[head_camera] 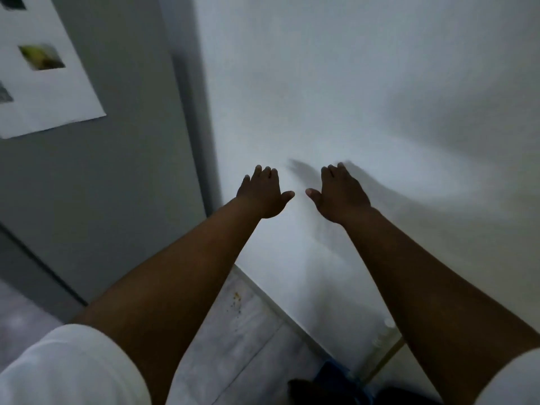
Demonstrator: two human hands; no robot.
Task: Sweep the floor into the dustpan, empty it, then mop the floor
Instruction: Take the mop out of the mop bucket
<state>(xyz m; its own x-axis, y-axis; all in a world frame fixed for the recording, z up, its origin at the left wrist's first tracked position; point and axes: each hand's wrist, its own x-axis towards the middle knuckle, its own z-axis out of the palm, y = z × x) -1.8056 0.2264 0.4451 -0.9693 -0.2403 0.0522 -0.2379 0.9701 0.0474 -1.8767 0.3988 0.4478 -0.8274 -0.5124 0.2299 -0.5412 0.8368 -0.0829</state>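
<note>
At the bottom edge, nearest the viewer, white short sleeves [67, 366] cover both upper arms, and between the forearms lies the pale grey wood-grain floor [248, 325], with a few small yellowish specks [236, 299] below and between the two hands. Both bare arms stretch forward. The left hand [263, 194] and right hand [339, 194] are spread flat, holding nothing, thumbs pointing toward each other, in front of a plain white wall [350, 83]. Left of the left hand stands a grey door [117, 171] bearing a white sheet with small pictures [43, 68].
</note>
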